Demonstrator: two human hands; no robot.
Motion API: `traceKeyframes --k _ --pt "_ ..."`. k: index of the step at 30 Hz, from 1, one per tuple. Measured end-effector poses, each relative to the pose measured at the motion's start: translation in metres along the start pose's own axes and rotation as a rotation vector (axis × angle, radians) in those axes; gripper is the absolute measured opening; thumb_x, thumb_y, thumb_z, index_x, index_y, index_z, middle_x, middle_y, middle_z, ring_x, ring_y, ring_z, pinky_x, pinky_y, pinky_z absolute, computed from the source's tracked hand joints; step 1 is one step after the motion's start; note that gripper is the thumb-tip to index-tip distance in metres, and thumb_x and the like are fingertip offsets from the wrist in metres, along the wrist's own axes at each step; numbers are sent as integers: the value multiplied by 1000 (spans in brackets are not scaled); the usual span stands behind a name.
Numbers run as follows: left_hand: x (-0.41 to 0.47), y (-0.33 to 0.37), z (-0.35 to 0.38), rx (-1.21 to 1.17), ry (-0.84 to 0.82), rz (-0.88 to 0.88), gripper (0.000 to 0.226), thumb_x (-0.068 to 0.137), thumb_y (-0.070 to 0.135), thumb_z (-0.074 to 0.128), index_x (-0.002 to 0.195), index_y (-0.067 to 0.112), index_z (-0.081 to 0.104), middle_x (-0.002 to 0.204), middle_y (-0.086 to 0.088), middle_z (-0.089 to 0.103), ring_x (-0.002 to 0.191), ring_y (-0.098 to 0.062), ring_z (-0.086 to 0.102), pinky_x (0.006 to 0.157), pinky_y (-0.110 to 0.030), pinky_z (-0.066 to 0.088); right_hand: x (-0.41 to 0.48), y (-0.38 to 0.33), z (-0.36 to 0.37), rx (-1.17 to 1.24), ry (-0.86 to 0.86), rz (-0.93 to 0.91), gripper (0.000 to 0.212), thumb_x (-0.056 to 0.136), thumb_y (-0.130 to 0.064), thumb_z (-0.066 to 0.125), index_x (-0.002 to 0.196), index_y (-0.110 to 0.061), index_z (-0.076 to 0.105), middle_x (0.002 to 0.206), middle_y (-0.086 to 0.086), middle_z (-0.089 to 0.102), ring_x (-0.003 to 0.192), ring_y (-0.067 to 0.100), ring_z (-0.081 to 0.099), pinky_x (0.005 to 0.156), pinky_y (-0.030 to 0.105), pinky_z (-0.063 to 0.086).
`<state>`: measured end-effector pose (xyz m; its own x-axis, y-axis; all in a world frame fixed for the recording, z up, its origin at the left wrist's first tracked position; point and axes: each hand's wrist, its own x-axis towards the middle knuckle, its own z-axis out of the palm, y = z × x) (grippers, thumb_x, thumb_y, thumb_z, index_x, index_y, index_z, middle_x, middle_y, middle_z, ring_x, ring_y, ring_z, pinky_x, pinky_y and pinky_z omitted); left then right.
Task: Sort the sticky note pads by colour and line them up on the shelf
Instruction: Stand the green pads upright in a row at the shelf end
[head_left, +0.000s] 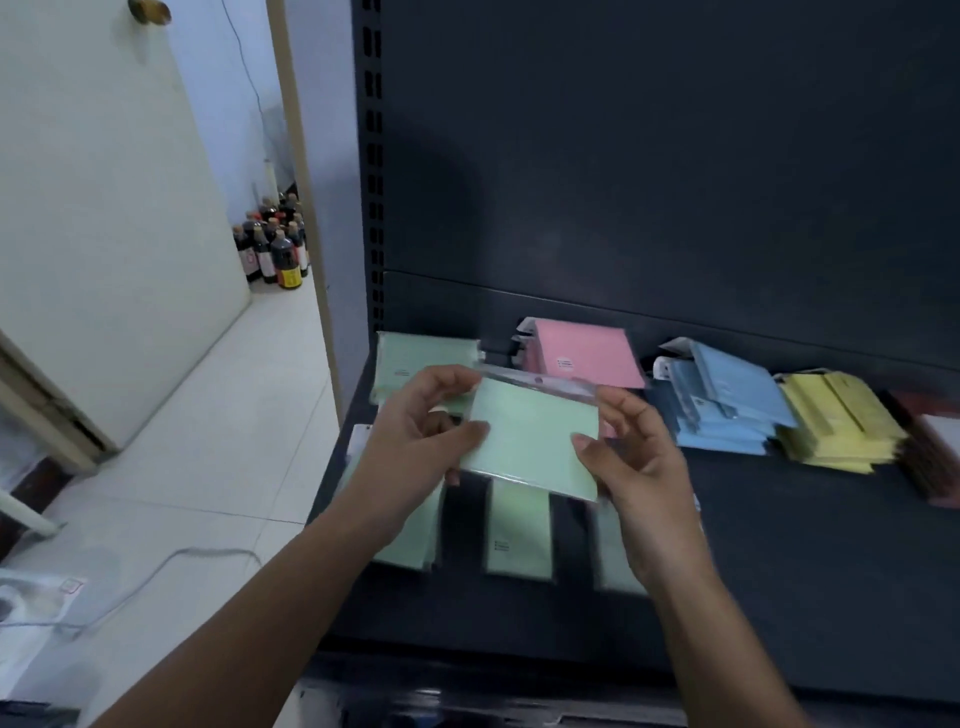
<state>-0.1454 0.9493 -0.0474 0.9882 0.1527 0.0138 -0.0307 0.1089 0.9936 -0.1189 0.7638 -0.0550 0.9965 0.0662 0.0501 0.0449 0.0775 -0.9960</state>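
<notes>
Held one green pad (535, 441) in the air over the shelf (779, 571), just above the front row of greens (519, 540): left hand (415, 431) pinching the left edge, thumb on top and fingers beneath; right hand (634, 457) curled round the right edge, thumb on the face. Judged mid-placement, with the pad picked but not yet set down. Called for keeping both sides gripped until the pad lay flat, the clear film probably being slippery. Called for lowering into the next free place in the front row, edges squared to the neighbours and label end turned the same way as theirs, without nudging those already lying there. Best not dropped from any height, for fear of a skid on the smooth dark shelf. As to looks: pale mint, flat and thin, roughly rectangular, sealed in glossy clear film with a clear header strip along the far edge, held slightly tilted. Noted further back, grouped by colour: another green (415, 358) at back left, then pinks (587, 353), blues (727, 405), yellows (836, 421) and a dark pile (930, 452) at far right, colour hard to tell
</notes>
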Motion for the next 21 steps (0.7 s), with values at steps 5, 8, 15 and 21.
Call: traceKeyframes --k 5,8,15,21 --pt "-6 -13 45 188 -239 -59 52 83 3 65 123 34 52 52 5 56 49 -7 51 51 -19 49 -19 -2 -54 -176 72 -1 49 85 5 59 112 -35 59 91 4 67 70 25 61 54 18 45" --pt "-9 -25 71 327 -328 -5 60 82 7 68 131 34 45 81 -3 66 56 -12 55 64 -33 55 -27 6 -77 -315 101 -52 46 85 3 59 115 -31 57 94 -4 68 70 10 57 58 25 46" --pt "-13 -53 109 571 -391 157 50 83 10 65 127 25 46 129 17 40 59 0 50 72 -23 47 -33 18 -100 -700 152 -177 47 83 1 62 125 -18 50 118 -3 52 110 10 51 93 10 38" --pt "-11 -53 113 812 -452 164 53 83 21 65 130 25 41 129 11 39 88 -11 58 87 -27 42 -34 25 -102 -855 156 -69 47 83 -10 64 127 -18 51 113 -13 48 116 16 42 102 42 37"
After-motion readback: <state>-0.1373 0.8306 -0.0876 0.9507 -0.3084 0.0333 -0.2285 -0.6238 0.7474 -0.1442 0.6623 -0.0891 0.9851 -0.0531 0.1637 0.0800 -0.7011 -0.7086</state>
